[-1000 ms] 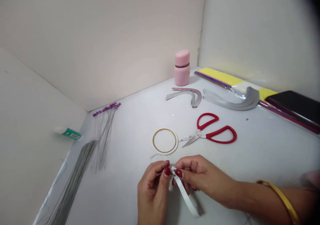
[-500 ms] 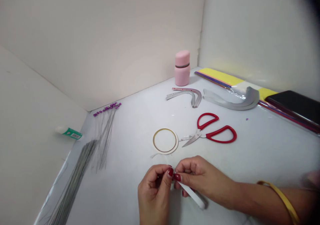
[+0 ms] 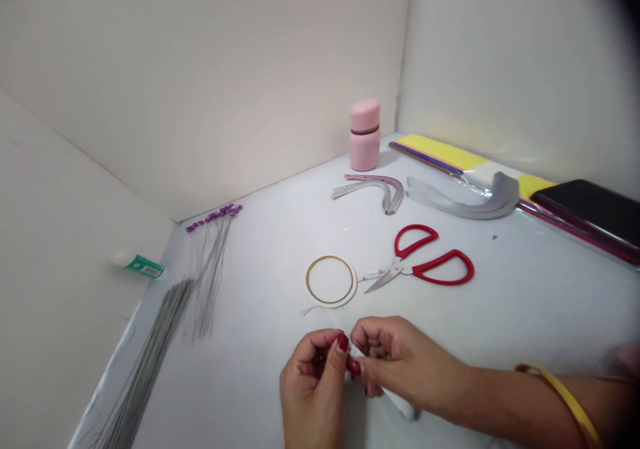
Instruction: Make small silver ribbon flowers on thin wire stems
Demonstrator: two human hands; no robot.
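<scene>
My left hand (image 3: 316, 386) is closed in a pinch, thumb against forefinger, at the upper end of a narrow white strip (image 3: 399, 404). Facing it, my right hand (image 3: 400, 359) grips the same strip, whose lower end slants out under the fingers toward the front. What sits between the left fingertips is mostly covered. Just beyond the hands lies a thin roll of white tape (image 3: 353, 290) with a loose tail. Red-handled scissors (image 3: 443, 277) rest partly spread to the right of the roll.
At left lie purple-tipped wires (image 3: 213, 262), a bundle of grey wires (image 3: 155, 349) and a green-and-white tube (image 3: 145, 266). Toward the back are a pink flask (image 3: 365, 146), curled strips (image 3: 395, 192), a clear curved strip (image 3: 460, 206), a yellow packet (image 3: 440, 150) and a black phone-like object (image 3: 590, 209).
My right thumb has shifted down slightly along the white strip, and the right hand has turned a little over it. My left hand has edged right. Everything else lies as before.
</scene>
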